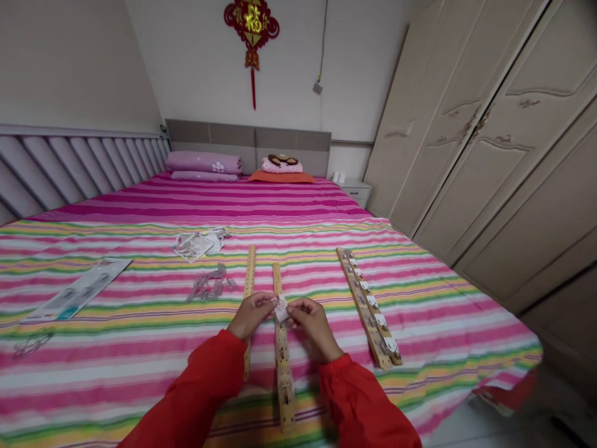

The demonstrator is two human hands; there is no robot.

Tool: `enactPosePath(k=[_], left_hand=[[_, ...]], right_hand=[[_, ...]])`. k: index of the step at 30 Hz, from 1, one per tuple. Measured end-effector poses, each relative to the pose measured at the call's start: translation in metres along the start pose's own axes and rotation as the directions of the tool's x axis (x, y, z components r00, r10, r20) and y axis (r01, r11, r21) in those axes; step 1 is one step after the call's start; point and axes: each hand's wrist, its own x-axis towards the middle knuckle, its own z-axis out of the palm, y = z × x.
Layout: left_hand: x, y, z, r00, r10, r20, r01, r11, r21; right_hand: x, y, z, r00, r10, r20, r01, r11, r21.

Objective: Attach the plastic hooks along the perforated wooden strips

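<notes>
Between the fingertips of my left hand [254,314] and my right hand [311,322] is a small whitish packet [281,310], pinched from both sides. What it contains is too small to make out. It sits directly above a narrow wooden strip [283,358] that has holes and small metal pieces along its near half. A second wooden strip with holes [250,274] lies just left, partly behind my left hand. Off to the right, two more wooden strips [361,305] lie side by side, one bearing a row of white-and-metal pieces.
Clear plastic wrappers [212,285] and a pile of packets [198,244] lie left of the strips. Farther left are a long clear package [84,289] and thin wire-like items [33,341]. Everything rests on a striped bedspread [140,361]; a wardrobe [504,143] stands at right.
</notes>
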Motion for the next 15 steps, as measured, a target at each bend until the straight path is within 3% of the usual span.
enactPosePath(k=[9,15], left_hand=[[0.048,-0.023,-0.005,0.992,0.031,-0.122,-0.036,0.999,-0.039],[0.06,-0.035,-0.007,0.988,0.042,-0.149,-0.042,0.999,0.007]], right_hand=[[0.04,0.028,-0.001,0.994,0.021,-0.106,-0.017,0.999,0.045],[0.05,0.042,-0.002,0.993,0.003,-0.115,-0.002,1.0,0.011]])
